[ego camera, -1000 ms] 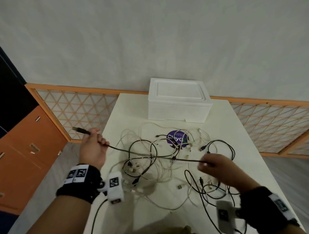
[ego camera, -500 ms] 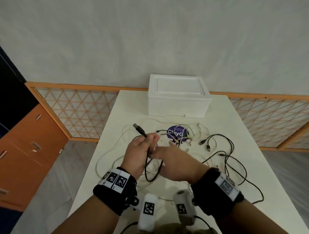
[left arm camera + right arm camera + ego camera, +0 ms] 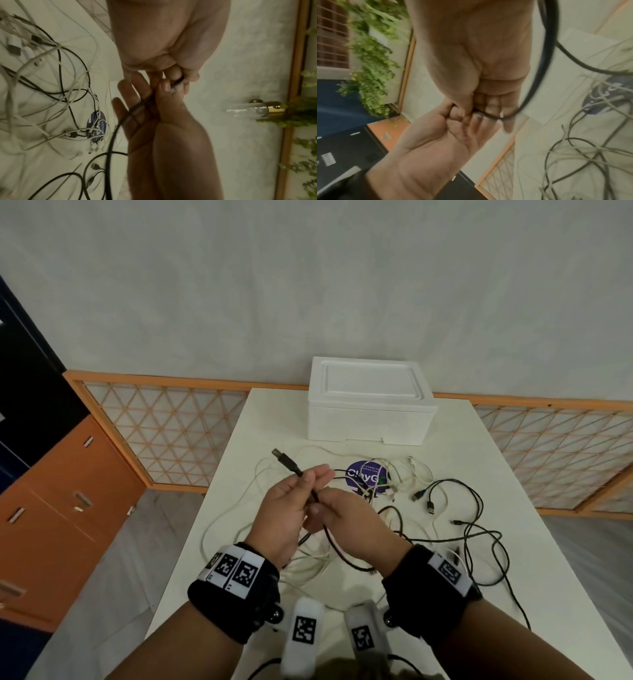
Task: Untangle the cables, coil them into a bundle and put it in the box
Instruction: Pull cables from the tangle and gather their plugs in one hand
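In the head view my left hand [image 3: 308, 484] pinches a black cable [image 3: 337, 549] just behind its USB plug [image 3: 283, 460], which sticks up to the far left. My right hand [image 3: 322, 508] touches the left one and grips the same cable, a loop of which hangs below both hands. The left wrist view shows my left hand [image 3: 175, 79] holding the cable against the right thumb. In the right wrist view my right hand [image 3: 481, 112] curls round the black cable [image 3: 537, 70]. The white foam box [image 3: 370, 402] stands shut at the table's far edge.
A tangle of white cables [image 3: 246, 508] and black cables [image 3: 476, 508] is spread over the white table [image 3: 513, 474], partly over a purple round sticker [image 3: 359, 475]. Orange lattice panels [image 3: 164, 433] and orange cabinets [image 3: 51, 508] stand to the left.
A second ago my hands were wide apart with the black cable stretched between them. They have come together over the table's middle, and the cable now hangs in a loop.
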`<control>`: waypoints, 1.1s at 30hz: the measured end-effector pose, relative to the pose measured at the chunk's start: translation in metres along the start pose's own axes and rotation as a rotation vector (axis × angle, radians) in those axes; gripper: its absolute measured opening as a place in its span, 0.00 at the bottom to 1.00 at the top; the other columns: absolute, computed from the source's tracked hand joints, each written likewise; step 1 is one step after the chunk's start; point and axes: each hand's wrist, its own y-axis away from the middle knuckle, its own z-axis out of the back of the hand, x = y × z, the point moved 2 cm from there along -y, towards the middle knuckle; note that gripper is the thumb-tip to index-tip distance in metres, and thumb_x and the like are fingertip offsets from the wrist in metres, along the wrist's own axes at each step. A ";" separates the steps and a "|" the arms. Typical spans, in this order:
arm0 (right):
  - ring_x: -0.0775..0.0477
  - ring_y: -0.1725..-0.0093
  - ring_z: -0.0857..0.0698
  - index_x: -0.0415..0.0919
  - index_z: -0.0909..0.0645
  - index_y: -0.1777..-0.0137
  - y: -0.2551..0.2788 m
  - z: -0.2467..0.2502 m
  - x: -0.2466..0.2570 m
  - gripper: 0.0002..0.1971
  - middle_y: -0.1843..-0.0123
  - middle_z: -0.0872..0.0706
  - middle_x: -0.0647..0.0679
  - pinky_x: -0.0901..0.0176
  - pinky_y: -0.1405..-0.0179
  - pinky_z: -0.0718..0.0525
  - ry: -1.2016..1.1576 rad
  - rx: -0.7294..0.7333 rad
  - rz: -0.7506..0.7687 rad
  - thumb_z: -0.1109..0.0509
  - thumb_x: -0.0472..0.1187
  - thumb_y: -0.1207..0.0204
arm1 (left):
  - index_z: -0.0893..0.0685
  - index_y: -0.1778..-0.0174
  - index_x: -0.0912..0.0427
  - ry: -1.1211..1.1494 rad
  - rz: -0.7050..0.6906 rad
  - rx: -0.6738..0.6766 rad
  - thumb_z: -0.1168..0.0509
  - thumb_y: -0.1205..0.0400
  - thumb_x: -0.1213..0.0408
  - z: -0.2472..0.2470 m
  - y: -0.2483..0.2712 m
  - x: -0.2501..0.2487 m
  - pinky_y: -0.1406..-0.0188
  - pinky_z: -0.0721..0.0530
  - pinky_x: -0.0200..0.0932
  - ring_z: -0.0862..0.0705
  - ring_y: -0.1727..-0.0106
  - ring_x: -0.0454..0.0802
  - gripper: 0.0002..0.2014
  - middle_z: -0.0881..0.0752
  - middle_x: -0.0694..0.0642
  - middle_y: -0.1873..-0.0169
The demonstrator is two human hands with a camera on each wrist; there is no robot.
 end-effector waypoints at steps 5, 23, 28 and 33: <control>0.56 0.69 0.26 0.42 0.19 0.59 0.003 0.008 0.002 0.11 0.71 0.23 0.56 0.60 0.66 0.32 0.355 -0.096 0.189 0.39 0.40 0.17 | 0.15 0.56 0.65 -0.052 -0.042 -0.070 0.41 0.15 0.65 0.015 -0.006 -0.006 0.51 0.15 0.39 0.10 0.58 0.48 0.11 0.08 0.57 0.64; 0.45 0.68 0.16 0.55 0.13 0.51 0.047 0.084 -0.084 0.10 0.68 0.14 0.55 0.59 0.78 0.21 0.966 -0.390 0.068 0.27 0.45 0.32 | 0.22 0.58 0.52 0.029 0.157 -0.623 0.45 0.13 0.57 0.188 -0.040 -0.021 0.33 0.28 0.45 0.20 0.57 0.40 0.10 0.19 0.47 0.58; 0.45 0.60 0.15 0.55 0.14 0.53 0.045 0.093 -0.097 0.09 0.63 0.13 0.53 0.61 0.69 0.22 1.024 -0.353 -0.140 0.37 0.47 0.23 | 0.15 0.71 0.55 0.018 -0.068 -0.615 0.41 0.15 0.64 0.169 -0.033 -0.022 0.56 0.18 0.46 0.17 0.62 0.49 0.18 0.14 0.52 0.65; 0.44 0.58 0.14 0.52 0.15 0.54 0.015 0.063 -0.051 0.11 0.61 0.12 0.53 0.59 0.64 0.18 0.997 -0.241 0.086 0.40 0.49 0.23 | 0.12 0.52 0.48 -0.885 -0.238 0.022 0.39 0.15 0.55 0.032 -0.019 -0.022 0.44 0.19 0.49 0.13 0.50 0.49 0.10 0.09 0.52 0.55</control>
